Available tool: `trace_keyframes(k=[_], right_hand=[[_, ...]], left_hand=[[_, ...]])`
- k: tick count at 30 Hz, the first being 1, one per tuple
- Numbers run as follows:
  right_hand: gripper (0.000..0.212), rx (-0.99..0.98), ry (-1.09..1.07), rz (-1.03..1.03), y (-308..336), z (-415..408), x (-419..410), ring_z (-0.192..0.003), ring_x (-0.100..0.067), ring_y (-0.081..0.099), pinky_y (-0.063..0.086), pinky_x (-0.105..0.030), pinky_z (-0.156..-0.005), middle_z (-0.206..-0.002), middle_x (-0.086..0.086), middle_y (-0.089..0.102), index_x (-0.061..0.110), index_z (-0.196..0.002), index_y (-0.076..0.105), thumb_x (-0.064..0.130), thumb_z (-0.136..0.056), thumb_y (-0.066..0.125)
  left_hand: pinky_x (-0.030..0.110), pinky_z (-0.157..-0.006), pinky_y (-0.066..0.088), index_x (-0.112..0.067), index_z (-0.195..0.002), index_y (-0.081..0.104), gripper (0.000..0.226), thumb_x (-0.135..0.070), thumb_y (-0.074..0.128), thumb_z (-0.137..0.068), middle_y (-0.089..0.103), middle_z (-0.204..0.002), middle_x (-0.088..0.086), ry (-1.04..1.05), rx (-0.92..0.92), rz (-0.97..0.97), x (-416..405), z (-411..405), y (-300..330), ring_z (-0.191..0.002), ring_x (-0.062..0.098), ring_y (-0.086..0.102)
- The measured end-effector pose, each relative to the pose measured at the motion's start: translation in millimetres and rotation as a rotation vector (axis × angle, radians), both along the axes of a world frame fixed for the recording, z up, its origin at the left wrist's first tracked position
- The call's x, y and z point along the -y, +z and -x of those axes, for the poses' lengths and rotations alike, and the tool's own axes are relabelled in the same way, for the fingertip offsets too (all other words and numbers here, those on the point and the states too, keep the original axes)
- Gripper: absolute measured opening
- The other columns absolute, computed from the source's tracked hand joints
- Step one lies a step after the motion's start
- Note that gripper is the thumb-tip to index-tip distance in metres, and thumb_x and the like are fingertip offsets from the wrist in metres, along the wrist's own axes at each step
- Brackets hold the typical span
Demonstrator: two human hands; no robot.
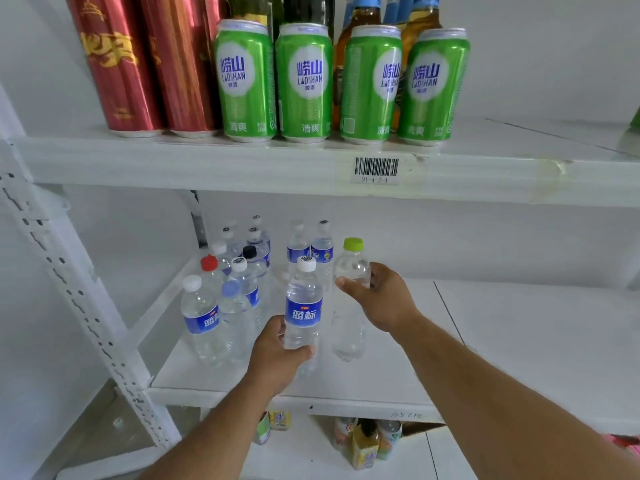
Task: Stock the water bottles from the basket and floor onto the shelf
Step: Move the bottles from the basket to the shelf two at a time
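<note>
My left hand (277, 358) grips the lower part of a clear water bottle with a blue label and white cap (304, 306), held upright just over the middle shelf (381, 368). My right hand (381, 299) is wrapped around the upper body of a taller clear bottle with a green cap (349, 327), which stands on the shelf to the right of the first. Left and behind, several water bottles (239, 278) with white, red, black and blue caps stand grouped on the same shelf. No basket or floor bottles are in view.
The upper shelf (242, 161) carries green beer cans (304, 81), red tubes (117, 64) and glass bottles. A perforated white upright (69, 278) runs down the left. The right half of the middle shelf (536, 341) is bare. Small drink bottles (363, 441) stand on the shelf below.
</note>
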State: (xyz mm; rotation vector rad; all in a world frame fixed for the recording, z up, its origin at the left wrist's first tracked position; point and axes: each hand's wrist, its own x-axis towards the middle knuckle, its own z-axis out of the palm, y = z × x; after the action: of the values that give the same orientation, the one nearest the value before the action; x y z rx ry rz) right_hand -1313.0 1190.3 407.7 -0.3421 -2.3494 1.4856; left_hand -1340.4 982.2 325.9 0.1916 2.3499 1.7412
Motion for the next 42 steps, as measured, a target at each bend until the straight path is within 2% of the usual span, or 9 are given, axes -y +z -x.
trace_keyframes(k=[5, 10, 13, 16, 20, 23, 32, 37, 42], right_hand=[[0.036, 0.011, 0.029, 0.018, -18, 57, -19, -0.090, -0.007, 0.069, 0.053, -0.026, -0.077, -0.097, 0.011, 0.073, 0.025, -0.105, 0.067, 0.047, -0.079, 0.079], [0.042, 0.032, 0.048, 0.002, -36, 105, -32, -0.094, -0.010, 0.068, 0.054, -0.028, -0.082, -0.103, 0.009, 0.073, 0.023, -0.112, 0.066, 0.046, -0.080, 0.079], [0.034, 0.038, 0.043, -0.010, -46, 129, -36, -0.090, -0.011, 0.069, 0.054, -0.029, -0.080, -0.098, 0.009, 0.073, 0.026, -0.105, 0.068, 0.043, -0.078, 0.080], [0.022, 0.029, 0.049, -0.013, -53, 148, -35, -0.081, -0.006, 0.069, 0.054, -0.025, -0.072, -0.088, 0.012, 0.073, 0.033, -0.090, 0.067, 0.040, -0.077, 0.082], [0.016, 0.010, 0.048, -0.045, -59, 164, -31, -0.079, 0.000, 0.066, 0.049, -0.021, -0.067, -0.082, 0.018, 0.070, 0.036, -0.082, 0.065, 0.040, -0.078, 0.080], [0.013, 0.009, 0.045, -0.031, -64, 171, -26, -0.073, 0.002, 0.066, 0.045, -0.020, -0.065, -0.078, 0.017, 0.072, 0.033, -0.086, 0.070, 0.040, -0.079, 0.077], [0.012, 0.034, 0.049, 0.008, -74, 181, -14, -0.073, -0.003, 0.067, 0.048, -0.023, -0.065, -0.078, 0.013, 0.072, 0.034, -0.084, 0.067, 0.035, -0.078, 0.077], [0.011, 0.079, 0.077, -0.068, -70, 184, -16, -0.072, -0.009, 0.066, 0.049, -0.022, -0.061, -0.077, 0.009, 0.070, 0.031, -0.080, 0.064, 0.034, -0.079, 0.075], [0.031, 0.199, 0.051, -0.070, -71, 180, -19, -0.082, -0.017, 0.067, 0.054, -0.032, -0.072, -0.092, 0.002, 0.071, 0.022, -0.102, 0.065, 0.038, -0.078, 0.075]], left_hand=[[0.026, -0.082, 0.048, -0.036, -0.117, 0.053, 0.058, -0.026, 0.085, -0.070, 0.063, -0.112, -0.014, 0.044, -0.012, 0.002, -24, 46, -18, -0.103, 0.010, 0.062], [0.015, -0.068, 0.047, -0.041, -0.106, 0.052, 0.050, -0.024, 0.084, -0.071, 0.064, -0.101, -0.019, 0.102, -0.034, 0.007, -44, 91, -35, -0.093, 0.003, 0.063], [0.023, -0.079, 0.049, -0.036, -0.115, 0.053, 0.054, -0.024, 0.084, -0.072, 0.063, -0.108, -0.016, 0.128, -0.042, 0.034, -54, 117, -47, -0.103, 0.009, 0.062], [0.028, -0.089, 0.045, -0.029, -0.127, 0.051, 0.062, -0.022, 0.082, -0.073, 0.054, -0.120, -0.012, 0.156, -0.043, 0.056, -63, 138, -54, -0.112, 0.008, 0.050], [0.022, -0.074, 0.050, -0.031, -0.114, 0.055, 0.054, -0.021, 0.083, -0.069, 0.063, -0.102, -0.015, 0.196, -0.061, 0.025, -70, 155, -57, -0.096, 0.009, 0.063], [0.023, -0.072, 0.050, -0.030, -0.110, 0.055, 0.053, -0.019, 0.084, -0.068, 0.063, -0.096, -0.015, 0.201, -0.060, 0.014, -72, 163, -58, -0.087, 0.004, 0.063], [0.018, -0.067, 0.045, -0.026, -0.114, 0.054, 0.055, -0.014, 0.084, -0.068, 0.065, -0.102, -0.008, 0.200, -0.060, 0.028, -68, 182, -61, -0.094, 0.014, 0.064], [0.027, -0.082, 0.049, -0.021, -0.128, 0.049, 0.064, -0.015, 0.082, -0.073, 0.063, -0.116, -0.001, 0.160, -0.050, 0.051, -68, 185, -62, -0.105, 0.019, 0.062], [0.026, -0.088, 0.045, -0.018, -0.137, 0.045, 0.067, -0.016, 0.078, -0.080, 0.059, -0.128, 0.003, 0.112, -0.034, 0.119, -70, 182, -60, -0.115, 0.021, 0.058]])
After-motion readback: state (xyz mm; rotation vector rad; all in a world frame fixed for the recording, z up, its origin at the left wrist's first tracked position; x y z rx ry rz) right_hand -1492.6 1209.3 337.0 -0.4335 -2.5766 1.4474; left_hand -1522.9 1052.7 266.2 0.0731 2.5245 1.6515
